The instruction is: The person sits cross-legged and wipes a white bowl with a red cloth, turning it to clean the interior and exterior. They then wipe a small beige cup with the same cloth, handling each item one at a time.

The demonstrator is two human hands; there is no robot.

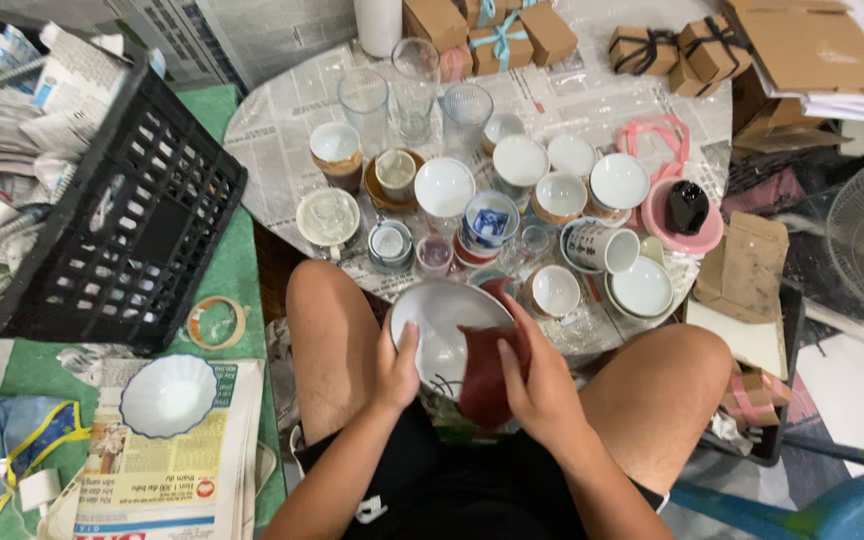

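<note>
Two bare knees frame the lower middle of the frame, below a low round table [282, 150] spread with newspaper in the upper middle, crowded with white cups, drinking glasses and small bowls. A black plastic crate [142, 240] stuffed with crumpled newspaper fills the upper left. A stack of newspapers [197, 470] lies at lower left, with a white scalloped dish [167, 395] on top. At centre, between the knees, a white bowl [442, 335] is held tilted. The left hand [397, 370] is closed on its left rim, thumb inside. The right hand [542, 385] is clamped on a dark red cloth [487, 375], pressing it against the bowl's inside. A tape roll [217, 322] lies beside the crate
</note>
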